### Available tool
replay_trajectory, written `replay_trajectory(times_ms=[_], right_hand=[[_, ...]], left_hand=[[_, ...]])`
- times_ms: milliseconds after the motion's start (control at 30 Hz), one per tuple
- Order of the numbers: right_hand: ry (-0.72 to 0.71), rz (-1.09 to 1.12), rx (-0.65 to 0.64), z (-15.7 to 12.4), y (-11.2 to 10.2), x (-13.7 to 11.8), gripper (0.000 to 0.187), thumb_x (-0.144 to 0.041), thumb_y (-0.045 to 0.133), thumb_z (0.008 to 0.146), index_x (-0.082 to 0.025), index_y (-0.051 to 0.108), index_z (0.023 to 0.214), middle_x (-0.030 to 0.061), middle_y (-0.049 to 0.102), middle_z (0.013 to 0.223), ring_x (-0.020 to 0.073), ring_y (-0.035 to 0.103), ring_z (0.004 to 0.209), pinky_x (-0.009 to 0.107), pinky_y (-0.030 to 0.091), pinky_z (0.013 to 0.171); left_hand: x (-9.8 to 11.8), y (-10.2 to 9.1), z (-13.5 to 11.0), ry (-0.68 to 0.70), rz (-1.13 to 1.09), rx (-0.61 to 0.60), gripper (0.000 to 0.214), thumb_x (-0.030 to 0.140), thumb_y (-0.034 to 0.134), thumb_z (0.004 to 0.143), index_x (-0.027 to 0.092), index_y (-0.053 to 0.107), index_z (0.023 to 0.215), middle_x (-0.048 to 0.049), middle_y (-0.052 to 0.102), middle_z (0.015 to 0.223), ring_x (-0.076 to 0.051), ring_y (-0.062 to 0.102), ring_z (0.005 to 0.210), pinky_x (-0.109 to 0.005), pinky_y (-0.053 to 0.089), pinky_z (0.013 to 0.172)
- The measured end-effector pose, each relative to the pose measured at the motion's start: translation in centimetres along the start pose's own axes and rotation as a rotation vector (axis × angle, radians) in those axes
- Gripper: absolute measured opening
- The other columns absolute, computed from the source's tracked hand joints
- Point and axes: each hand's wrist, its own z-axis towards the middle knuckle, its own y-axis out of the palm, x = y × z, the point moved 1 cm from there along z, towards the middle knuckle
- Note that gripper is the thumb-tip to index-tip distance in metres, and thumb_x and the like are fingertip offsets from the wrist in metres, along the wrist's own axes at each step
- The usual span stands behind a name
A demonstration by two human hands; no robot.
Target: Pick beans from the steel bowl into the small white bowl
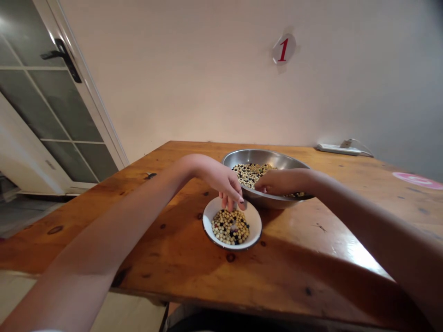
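Over the near edge of a white enamel bowl (255,220) with dark rim, the left hand (226,186), with fingers (230,201) bent downward and drawn close together: neither flat open nor a clear fist. Any bean between the fingertips, impossible to tell. Above the inside of a stainless steel bowl (265,159), low over its contents, the right hand (277,182), with curled fingers (260,186) almost touching the left hand. Grip on anything there, also impossible to tell.

In the white bowl, a small heap of yellow and black beans (230,227); in the steel bowl, a wider layer of mixed beans (249,175). By their look, probably light, hard and slippery, not fragile, but quick to roll and scatter. Best hold: a fingertip pinch, on one bean or a few at once. For each bowl, the rim as the likely place for taking hold.

Counted: two hands, two bowls, beans far too many for counting. Under both bowls, one wooden table (297,263). Behind them, one power strip (337,149) on the table and one red "1" sign (284,48) on the wall.
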Motion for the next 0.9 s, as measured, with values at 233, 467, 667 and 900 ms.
replay_trajectory(times_ms=[233, 467, 667, 900], right_hand=[[-0.038, 0.083, 0.246, -0.6, -2.4, -0.5, 0.019, -0.029, 0.056, 0.080, -0.022, 0.071, 0.090, 0.0042, 0.072, 0.093, 0.0186, 0.064, 0.085, 0.032, 0.047, 0.075], [-0.164, 0.452, 0.306, -1.1, -2.8, -2.2, 0.019, -0.035, 0.064, 0.077, -0.020, 0.068, 0.087, 0.0014, 0.070, 0.086, 0.0145, 0.064, 0.079, 0.028, 0.048, 0.071], [-0.200, 0.379, 0.294, -0.6, -2.2, -3.1, 0.015, -0.029, 0.060, 0.079, -0.021, 0.069, 0.086, -0.0002, 0.071, 0.085, 0.0139, 0.065, 0.080, 0.026, 0.047, 0.071], [-0.206, 0.024, 0.554, -0.8, -1.8, -5.4, 0.015, -0.010, 0.055, 0.075, -0.018, 0.067, 0.075, -0.0013, 0.068, 0.074, 0.0098, 0.057, 0.065, 0.022, 0.040, 0.061]], left_hand=[[-0.2, 0.0, 0.3, 0.009, -0.022, -0.011, 0.035, 0.037, 0.049, 0.088, 0.022, 0.065, 0.115, -0.0046, 0.072, 0.101, -0.016, 0.067, 0.092, -0.023, 0.046, 0.082], [-0.3, 0.1, 0.3, 0.008, -0.072, 0.027, 0.034, 0.042, 0.055, 0.084, 0.025, 0.068, 0.110, -0.0042, 0.073, 0.099, -0.019, 0.067, 0.092, -0.027, 0.048, 0.082], [-0.7, 0.0, 0.4, 0.030, -0.108, 0.011, 0.031, 0.040, 0.055, 0.085, 0.025, 0.070, 0.107, -0.0043, 0.073, 0.099, -0.020, 0.067, 0.091, -0.029, 0.048, 0.085], [-1.0, 0.2, 0.7, 0.061, -0.198, 0.023, 0.028, 0.037, 0.061, 0.081, 0.020, 0.072, 0.102, -0.0051, 0.073, 0.093, -0.021, 0.066, 0.087, -0.035, 0.047, 0.090]])
